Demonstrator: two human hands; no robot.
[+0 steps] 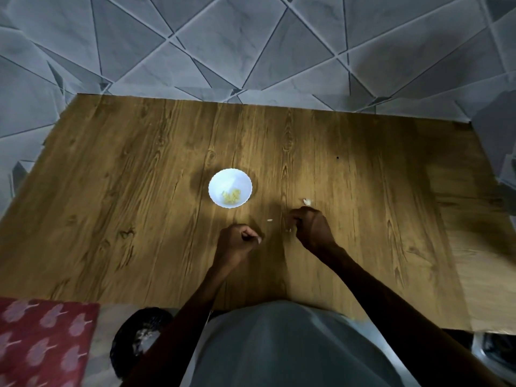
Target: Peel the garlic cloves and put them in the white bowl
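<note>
Left hand [237, 243] lies nearer the white bowl [220, 177] than right hand [310, 227] — bowl ahead, slightly left; both curled, contents indiscernible.

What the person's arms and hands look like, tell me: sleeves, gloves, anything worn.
The left arm and right arm are bare, with no sleeve reaching them in view. The left hand and right hand wear no gloves; no watch, bracelet or ring shows, though dim light could hide a thin one. The body wears a grey top.
</note>
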